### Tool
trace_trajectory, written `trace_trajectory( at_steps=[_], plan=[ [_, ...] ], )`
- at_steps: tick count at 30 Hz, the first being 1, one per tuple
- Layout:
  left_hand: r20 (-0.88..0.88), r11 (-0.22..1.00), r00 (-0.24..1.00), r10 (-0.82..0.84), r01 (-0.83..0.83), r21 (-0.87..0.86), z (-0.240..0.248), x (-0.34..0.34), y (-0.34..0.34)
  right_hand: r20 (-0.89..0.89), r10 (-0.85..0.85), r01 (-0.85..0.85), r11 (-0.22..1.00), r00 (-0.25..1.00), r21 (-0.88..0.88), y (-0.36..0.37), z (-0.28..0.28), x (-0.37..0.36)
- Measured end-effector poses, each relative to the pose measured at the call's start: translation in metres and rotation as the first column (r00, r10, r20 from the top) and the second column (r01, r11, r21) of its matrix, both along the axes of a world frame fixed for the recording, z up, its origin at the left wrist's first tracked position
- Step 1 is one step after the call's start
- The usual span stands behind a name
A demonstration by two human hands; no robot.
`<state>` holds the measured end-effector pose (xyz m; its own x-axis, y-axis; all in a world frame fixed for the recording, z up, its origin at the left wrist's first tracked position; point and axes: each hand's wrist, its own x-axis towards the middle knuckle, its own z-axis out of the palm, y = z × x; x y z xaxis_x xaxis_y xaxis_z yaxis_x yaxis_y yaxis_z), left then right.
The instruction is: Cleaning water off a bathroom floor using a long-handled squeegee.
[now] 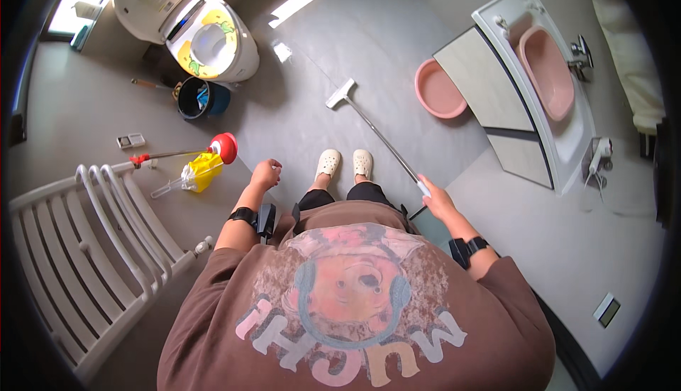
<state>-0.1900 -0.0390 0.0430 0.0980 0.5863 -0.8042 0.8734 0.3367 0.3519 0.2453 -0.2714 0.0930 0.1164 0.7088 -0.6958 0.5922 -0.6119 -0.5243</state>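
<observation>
My right hand [438, 198] is wrapped round the white grip of a long-handled floor squeegee [383, 138]. Its grey pole slants up and left to a white T-shaped head [340, 94], which rests on the grey floor ahead of my shoes. At my left side hangs my left hand [266, 174], empty, its fingers loosely bent and apart. Nearest to it are a yellow bag-like item [203, 171] and a red plunger [225, 147], beside the white towel radiator [92, 249].
A toilet [241, 54] with raised lid and patterned seat stands far left, a dark bucket [202, 98] beside it. To the right, a pink basin [440, 89] sits on the floor against a vanity cabinet [489, 79]; another pink basin [546, 72] lies in its sink.
</observation>
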Motion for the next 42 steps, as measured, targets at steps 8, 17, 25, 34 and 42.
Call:
trace_trajectory(
  at_steps=[8, 17, 25, 34, 42],
  plan=[
    [0.011, 0.979, 0.979, 0.204, -0.203, -0.011, 0.013, 0.002, -0.047, 0.186, 0.262, -0.268, 0.963, 0.947, 0.006, 0.093, -0.057, 0.004],
    [0.086, 0.911, 0.914, 0.398, -0.404, 0.083, 0.018, -0.024, -0.07, 0.196, 0.431, -0.385, 0.893, 0.881, -0.233, 0.022, -0.01, 0.042],
    [0.034, 0.904, 0.905, 0.425, -0.422, -0.065, 0.006, -0.021, -0.065, 0.172, 0.298, -0.272, 0.949, 0.939, -0.16, 0.181, -0.055, 0.004],
    [0.164, 0.89, 0.883, 0.44, -0.453, 0.051, -0.01, -0.028, -0.001, 0.208, 0.453, -0.364, 0.86, 0.867, -0.357, 0.142, 0.01, 0.011],
    [0.161, 0.939, 0.926, 0.34, -0.342, -0.017, -0.015, -0.032, 0.043, 0.338, 0.472, -0.393, 0.876, 0.814, -0.279, 0.287, -0.036, -0.06]
  ],
)
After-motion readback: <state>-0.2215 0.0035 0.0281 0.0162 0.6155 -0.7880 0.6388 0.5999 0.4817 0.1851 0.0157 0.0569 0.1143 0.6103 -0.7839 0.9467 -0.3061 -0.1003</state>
